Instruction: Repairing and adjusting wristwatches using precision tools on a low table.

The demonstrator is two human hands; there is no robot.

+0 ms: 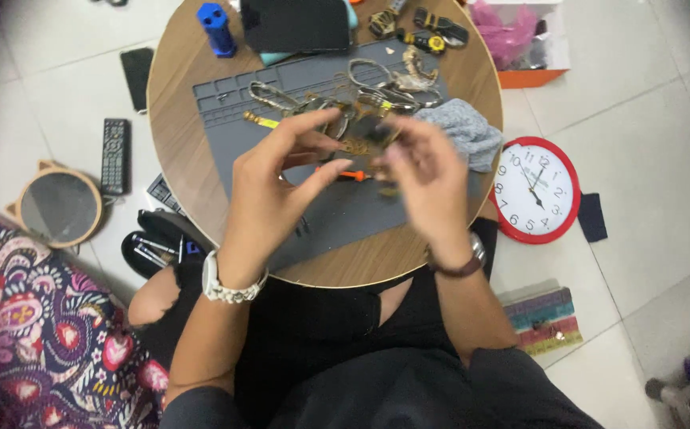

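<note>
Left hand [277,179]: fingers half curled, pinching small brass-coloured part [353,146] above grey work mat [226,119] | Right hand [424,179]: blurred, grip cannot be told | Orange-based box [532,75]: pink wrapping inside | Black pouch [148,246]: metal tools

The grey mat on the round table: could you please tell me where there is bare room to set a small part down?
The grey mat is bare along its near edge, below the orange screwdriver, partly under both hands. Its far edge is crowded with watch bands. Bare wood shows on the round table left of the mat.
</note>
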